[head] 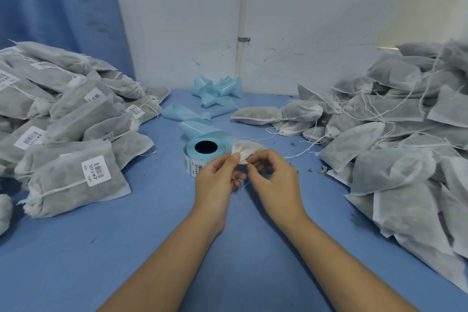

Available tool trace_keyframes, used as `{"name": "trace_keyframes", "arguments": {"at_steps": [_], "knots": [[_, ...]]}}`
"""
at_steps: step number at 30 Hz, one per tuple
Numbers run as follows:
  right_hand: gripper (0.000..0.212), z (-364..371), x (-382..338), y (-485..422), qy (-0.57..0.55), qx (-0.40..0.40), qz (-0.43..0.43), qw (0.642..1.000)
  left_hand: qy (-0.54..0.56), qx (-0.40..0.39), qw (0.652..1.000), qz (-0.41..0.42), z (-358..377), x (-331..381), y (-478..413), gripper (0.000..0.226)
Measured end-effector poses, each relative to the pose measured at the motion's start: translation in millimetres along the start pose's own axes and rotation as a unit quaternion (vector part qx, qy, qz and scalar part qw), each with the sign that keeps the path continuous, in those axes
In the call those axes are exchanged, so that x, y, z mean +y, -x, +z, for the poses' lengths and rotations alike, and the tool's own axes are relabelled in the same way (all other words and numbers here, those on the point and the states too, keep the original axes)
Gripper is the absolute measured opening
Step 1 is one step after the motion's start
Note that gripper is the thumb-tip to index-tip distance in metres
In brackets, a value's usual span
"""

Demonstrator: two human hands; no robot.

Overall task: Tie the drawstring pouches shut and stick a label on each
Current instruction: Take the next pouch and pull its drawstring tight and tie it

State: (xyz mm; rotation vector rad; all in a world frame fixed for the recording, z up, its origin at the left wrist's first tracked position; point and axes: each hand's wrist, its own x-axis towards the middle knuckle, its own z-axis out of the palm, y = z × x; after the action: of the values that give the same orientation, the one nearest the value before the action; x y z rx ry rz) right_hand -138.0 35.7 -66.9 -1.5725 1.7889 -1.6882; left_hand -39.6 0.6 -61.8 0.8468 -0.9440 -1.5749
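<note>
pouch point(246, 151) sits mid-table, lifted just off the cloth, right beside the label roll point(204, 150) on that roll's right. the left hand point(217, 178) pinches its gathered neck betw. thumb and curled fingers. the right hand point(274, 176) has fingers curled in too, tips pinching at the same neck, w/ a short end of drawstring point(244, 185) dangling betw. the two hands (can't tell if the right has cord or cloth). looks like the tying step, knot not visibly finished, and no label seen on this one. next move prob. needs the cord pulled snug and knotted w/o letting the neck loosen, then one sticker peeled off the roll, which is close enough to reach w/o shifting. going outward: spent blue backing strip point(215, 95) lies crumpled at the far side by the wall. on the left, a pile of done pouches point(76, 132), tied and carrying barcode labels. on the right, a bigger heap of unlabelled pouches point(405, 139) w/ loose strings trailing, so plenty left. all on a blue table point(141, 240).
</note>
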Motion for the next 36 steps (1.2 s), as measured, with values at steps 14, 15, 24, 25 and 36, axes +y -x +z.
{"name": "trace_keyframes", "arguments": {"at_steps": [14,15,24,25,36], "knots": [[0.003,-2,-5,-5,-0.190,0.050,0.110,0.974,-0.096,0.020,0.983,0.155,-5,12,-5,0.006],[0.003,-1,-5,-5,-0.224,0.051,0.132,0.964,-0.149,0.021,0.971,0.184,-7,10,-4,0.008],[0.011,1,-12,-8,-0.295,0.057,0.153,0.942,-0.237,-0.092,0.960,0.117,-5,9,6,0.024],[0.013,3,-13,-8,-0.294,0.054,0.152,0.942,-0.231,-0.094,0.962,0.108,-4,10,6,0.024],[0.016,20,-6,-7,-0.222,0.005,0.176,0.959,0.177,0.069,0.975,0.112,-26,106,-32,0.022]]}}
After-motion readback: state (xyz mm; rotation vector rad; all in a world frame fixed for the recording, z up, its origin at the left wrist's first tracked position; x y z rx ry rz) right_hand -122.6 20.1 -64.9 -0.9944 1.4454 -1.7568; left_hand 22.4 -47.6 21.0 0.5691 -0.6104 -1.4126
